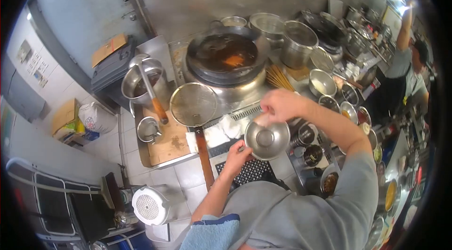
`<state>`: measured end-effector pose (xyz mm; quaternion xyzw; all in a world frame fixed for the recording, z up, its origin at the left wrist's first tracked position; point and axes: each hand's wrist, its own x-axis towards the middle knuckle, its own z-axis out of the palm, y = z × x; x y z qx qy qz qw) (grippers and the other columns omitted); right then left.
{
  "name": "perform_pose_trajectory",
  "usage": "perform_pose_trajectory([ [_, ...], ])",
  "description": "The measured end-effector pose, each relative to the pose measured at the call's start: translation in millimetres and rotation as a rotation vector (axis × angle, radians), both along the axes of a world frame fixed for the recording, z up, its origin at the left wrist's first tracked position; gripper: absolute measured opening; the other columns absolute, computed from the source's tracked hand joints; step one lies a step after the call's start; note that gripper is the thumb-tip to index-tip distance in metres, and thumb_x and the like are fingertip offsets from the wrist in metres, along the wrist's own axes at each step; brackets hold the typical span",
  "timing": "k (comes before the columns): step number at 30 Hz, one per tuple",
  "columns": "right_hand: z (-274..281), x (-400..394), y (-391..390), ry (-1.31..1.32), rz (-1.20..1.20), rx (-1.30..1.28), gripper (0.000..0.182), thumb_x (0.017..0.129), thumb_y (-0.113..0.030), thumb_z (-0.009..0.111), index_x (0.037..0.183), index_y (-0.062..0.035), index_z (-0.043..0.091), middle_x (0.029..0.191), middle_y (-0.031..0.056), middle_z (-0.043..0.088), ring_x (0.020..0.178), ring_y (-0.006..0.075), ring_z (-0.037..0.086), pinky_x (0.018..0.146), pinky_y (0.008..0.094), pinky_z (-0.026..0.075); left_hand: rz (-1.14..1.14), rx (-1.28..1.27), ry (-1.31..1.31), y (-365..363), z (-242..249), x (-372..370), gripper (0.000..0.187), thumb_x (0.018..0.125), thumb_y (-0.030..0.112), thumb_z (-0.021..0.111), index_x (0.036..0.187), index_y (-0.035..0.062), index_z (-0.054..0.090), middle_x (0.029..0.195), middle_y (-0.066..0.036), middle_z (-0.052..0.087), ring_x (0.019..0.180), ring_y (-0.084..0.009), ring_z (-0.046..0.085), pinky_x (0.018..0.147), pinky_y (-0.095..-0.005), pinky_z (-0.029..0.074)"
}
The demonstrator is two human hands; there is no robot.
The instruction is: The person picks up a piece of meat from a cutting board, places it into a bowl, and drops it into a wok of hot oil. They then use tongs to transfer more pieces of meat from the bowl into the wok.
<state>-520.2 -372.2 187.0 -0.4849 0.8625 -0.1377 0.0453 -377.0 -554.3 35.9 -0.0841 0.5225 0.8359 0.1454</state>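
Observation:
My left hand (237,157) grips the near left rim of a shiny steel bowl (267,141), its thumb over the edge. My right hand (281,105) is bent down at the bowl's far rim with its fingers drawn together. What those fingers hold, if anything, is hidden. The visible inside of the bowl looks bare. Beyond the hands a wok (212,54) of dark liquid sits on a burner, with an orange-brown piece (233,60) in it. A round wire strainer (193,104) with a wooden handle lies left of my hands.
A steel pot (155,91) with a ladle (151,87) stands left of the wok. Crumpled white cloths (230,126) lie along the stove's front edge. Wooden sticks (278,79) and a tall pot (300,43) are to the right. Another person (409,71) stands at far right, one arm raised.

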Motion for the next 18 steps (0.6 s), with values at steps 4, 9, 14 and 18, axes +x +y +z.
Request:
perform_pose_trajectory([
  [4,45.3,-76.6,-72.5,0.216,0.024,-0.001,0.02,0.063,-0.023,0.068,0.068,-0.0052,0.06,0.069,0.0126,0.062,0.068,0.0323,0.062,0.063,0.0421,0.049,0.09,0.021,0.019,-17.7,-16.8,10.6,0.009,0.086,0.004,0.058,0.08,0.0045,0.052,0.087,-0.004,0.061,0.082,-0.0136,0.061,0.069,-0.029,0.056],
  [9,23.7,-154.8,-159.1,0.467,-0.086,0.48,0.029,0.073,-0.031,0.065,0.084,-0.0042,0.071,0.087,0.0178,0.069,0.086,0.0318,0.067,0.075,0.0406,0.052,0.127,-0.03,-0.051,-31.8,-12.0,28.8,0.008,0.085,0.004,0.059,0.08,0.0028,0.054,0.086,-0.005,0.061,0.08,-0.0134,0.062,0.069,-0.0277,0.056],
  [14,-51.8,-202.9,-209.7,0.449,-0.102,0.636,0.022,0.072,-0.017,0.065,0.089,-0.0052,0.072,0.094,0.0159,0.069,0.091,0.0302,0.067,0.078,0.0413,0.053,0.125,-0.08,0.001,-40.6,-32.0,41.8,0.013,0.084,0.002,0.06,0.076,0.0035,0.05,0.08,-0.002,0.057,0.075,-0.0114,0.059,0.067,-0.0278,0.056],
  [18,-19.8,-198.8,-240.3,0.494,-0.248,0.025,0.018,0.071,-0.014,0.062,0.085,-0.0033,0.068,0.085,0.0179,0.066,0.083,0.0351,0.065,0.077,0.0438,0.052,0.092,-0.101,-0.044,-43.3,-25.2,53.0,0.018,0.082,-0.001,0.06,0.073,0.0037,0.046,0.078,-0.003,0.055,0.074,-0.0109,0.058,0.067,-0.0286,0.057],
])
